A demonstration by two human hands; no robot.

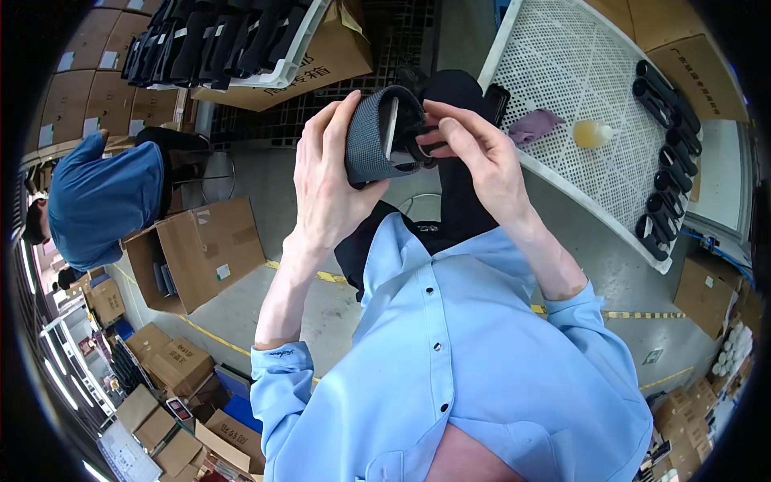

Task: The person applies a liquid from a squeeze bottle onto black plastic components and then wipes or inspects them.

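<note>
My left hand [321, 177] is wrapped round a dark grey, fabric-covered curved shell [364, 135], holding it tilted above my lap. A pale strip [391, 128] shows inside its opening, which faces right. At that opening, the fingers of my right hand [490, 161] are bent and pinched on a small black loop-like part [424, 143]. Whether this part is joined to the shell, I cannot tell. My right fingertips are partly hidden behind it.
A white perforated tray [554, 44] at the right bears a purple cloth [536, 126], a bottle of yellow liquid [593, 134] and several black parts [675, 173]. At upper left, a white crate [285, 74] holds black pieces. A co-worker [104, 193] sits left, beside an open carton [213, 249].
</note>
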